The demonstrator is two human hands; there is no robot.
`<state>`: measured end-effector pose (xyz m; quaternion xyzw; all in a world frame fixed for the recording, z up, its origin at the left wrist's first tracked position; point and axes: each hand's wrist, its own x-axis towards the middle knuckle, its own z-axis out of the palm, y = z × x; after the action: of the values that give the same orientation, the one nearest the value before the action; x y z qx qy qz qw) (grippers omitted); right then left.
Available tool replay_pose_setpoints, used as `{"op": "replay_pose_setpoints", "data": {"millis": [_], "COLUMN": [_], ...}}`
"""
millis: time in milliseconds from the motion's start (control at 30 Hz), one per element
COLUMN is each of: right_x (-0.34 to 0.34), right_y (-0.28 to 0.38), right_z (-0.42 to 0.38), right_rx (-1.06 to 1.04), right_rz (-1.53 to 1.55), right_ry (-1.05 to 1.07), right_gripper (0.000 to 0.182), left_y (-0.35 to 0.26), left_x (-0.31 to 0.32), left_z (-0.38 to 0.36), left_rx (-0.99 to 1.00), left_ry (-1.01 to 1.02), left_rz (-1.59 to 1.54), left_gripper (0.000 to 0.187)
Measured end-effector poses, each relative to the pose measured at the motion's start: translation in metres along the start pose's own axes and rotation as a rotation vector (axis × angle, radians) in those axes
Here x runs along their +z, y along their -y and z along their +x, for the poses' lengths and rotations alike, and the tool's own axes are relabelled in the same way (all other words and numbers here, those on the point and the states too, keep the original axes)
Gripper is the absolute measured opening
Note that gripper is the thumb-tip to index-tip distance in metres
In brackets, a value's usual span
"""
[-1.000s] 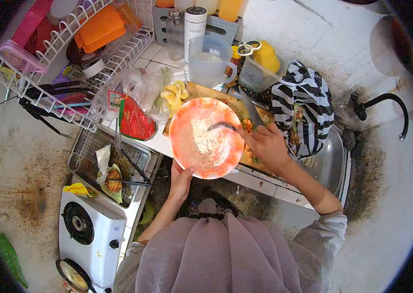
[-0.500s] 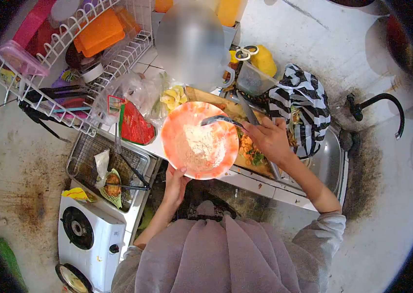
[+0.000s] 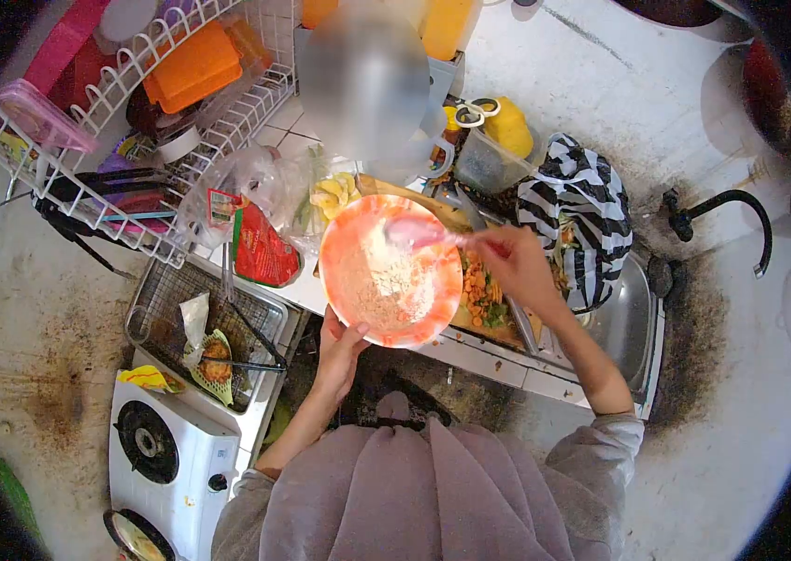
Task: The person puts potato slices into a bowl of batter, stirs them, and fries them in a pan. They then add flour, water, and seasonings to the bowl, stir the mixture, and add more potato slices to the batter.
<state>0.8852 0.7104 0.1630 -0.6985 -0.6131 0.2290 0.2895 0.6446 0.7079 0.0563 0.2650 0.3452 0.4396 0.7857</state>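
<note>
An orange-and-white bowl (image 3: 446,292) with pale flour (image 3: 391,280) in it is held up over the counter's front edge. My left hand (image 3: 343,344) grips its lower left rim, thumb on top. In my right hand (image 3: 514,268) is a spoon (image 3: 419,232), its end over the upper part of the flour, smeared by motion. Behind the bowl, partly hidden, a wooden cutting board (image 3: 505,332) carries chopped orange and green vegetables (image 3: 481,294), with a knife (image 3: 523,327) lying across it. Left of the bowl lies a red packet (image 3: 264,248).
A white dish rack (image 3: 148,224) stands at the upper left. A white gas stove (image 3: 171,467) is at the lower left, beside a wire-mesh tray (image 3: 162,309). On the right are a sink (image 3: 636,313), a striped black-and-white bag (image 3: 582,210) and a black tap (image 3: 727,198).
The bowl has shifted slightly right with my left hand. The spoon has turned in my right hand, from its dark side to a pinkish, blurred look, still over the flour.
</note>
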Motion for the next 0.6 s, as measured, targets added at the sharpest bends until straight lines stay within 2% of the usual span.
{"op": "replay_pose_setpoints", "data": {"millis": [100, 167, 267, 333, 367, 433, 600], "right_x": [-0.022, -0.039, -0.047, -0.041, -0.037, -0.024, 0.017], "right_y": [-0.008, 0.004, 0.009, 0.018, 0.022, 0.033, 0.016], "right_z": [0.041, 0.073, 0.127, 0.157, 0.165, 0.181, 0.214], "right_rx": [-0.096, -0.216, -0.110, 0.041, 0.035, -0.022, -0.161], "right_rz": [-0.001, -0.148, -0.301, -0.539, -0.539, -0.898, -1.108], "right_ry": [-0.057, -0.092, -0.093, -0.104, -0.109, -0.072, -0.049], "right_gripper": [0.022, 0.027, 0.030, 0.032, 0.032, 0.027, 0.024], "left_y": [-0.011, -0.013, -0.012, -0.009, -0.008, -0.001, 0.005], "left_x": [0.000, 0.003, 0.006, 0.007, 0.008, 0.000, -0.008], "left_z": [0.006, 0.006, 0.003, -0.001, -0.003, -0.007, -0.022], "left_rx": [-0.080, -0.103, -0.108, -0.087, -0.073, -0.073, -0.109], "left_ry": [0.048, 0.040, 0.036, 0.041, 0.065, 0.105, 0.126], "left_rz": [-0.052, -0.019, 0.028, 0.037, 0.002, -0.067, -0.112], "left_gripper": [0.060, 0.060, 0.060, 0.060, 0.062, 0.066, 0.067]}}
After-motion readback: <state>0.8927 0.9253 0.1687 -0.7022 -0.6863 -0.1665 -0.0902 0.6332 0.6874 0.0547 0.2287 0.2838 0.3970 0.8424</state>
